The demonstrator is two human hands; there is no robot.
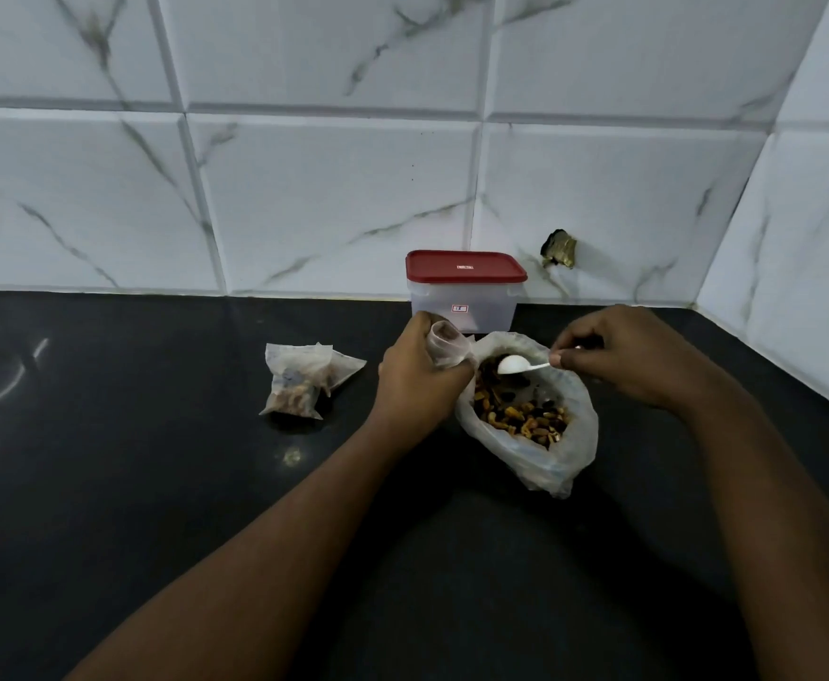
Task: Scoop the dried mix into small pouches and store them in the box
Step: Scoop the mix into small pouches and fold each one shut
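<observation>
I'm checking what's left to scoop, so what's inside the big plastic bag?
Yellowish and dark dried mix lies inside the bag, with the white spoon, pinched by the right hand, over it. The bag's wall hides how deep it goes.

On my tabletop, the red-lidded plastic box stands behind the clear bag of dried mix; filled pouches lie left.

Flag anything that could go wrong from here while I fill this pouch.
1. The small pouch in the left hand has a narrow mouth, so mix off the white spoon, pinched by the right hand, may spill onto the black counter.
2. The big bag of dried mix sags with no support; digging could tip it.
3. The red lid is on the box, and both hands are busy.
</observation>
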